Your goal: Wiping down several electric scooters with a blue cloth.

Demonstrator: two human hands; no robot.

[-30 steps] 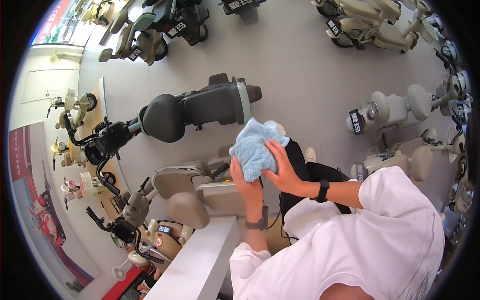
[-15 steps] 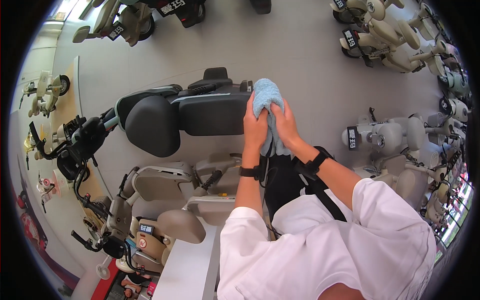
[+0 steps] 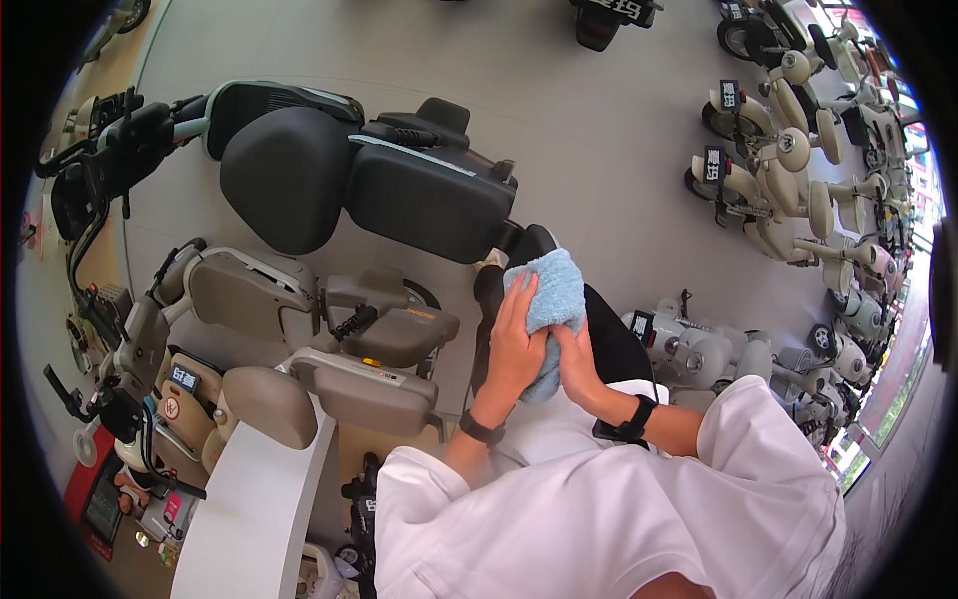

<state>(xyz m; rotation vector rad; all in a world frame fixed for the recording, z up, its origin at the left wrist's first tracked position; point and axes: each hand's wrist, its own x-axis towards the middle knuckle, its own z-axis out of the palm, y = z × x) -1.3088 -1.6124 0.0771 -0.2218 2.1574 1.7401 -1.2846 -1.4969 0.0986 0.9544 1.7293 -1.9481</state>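
A folded light-blue towel cloth point(image 3: 555, 282) is held between both hands in front of my body. My left hand point(image 3: 514, 337) closes on its left side, with the fingers laid along the cloth. My right hand point(image 3: 579, 361) grips the lower right part, its thumb near the left one, while its other fingers are mostly hidden behind the cloth. Ahead and to the left of the hands stands a black electric scooter point(image 3: 429, 195) with a padded two-part seat. The cloth is apart from that seat.
A beige electric scooter point(image 3: 369, 394) stands close on my left, beside a white counter point(image 3: 244, 499). More beige scooters point(image 3: 758, 190) line the right side. Another dark scooter's rear point(image 3: 597, 25) shows at the far edge, across the grey floor point(image 3: 589, 130).
Both hands have drawn the cloth back toward my body, away from the rear of the black scooter's seat. The cloth is more bunched, and the whole view has turned.
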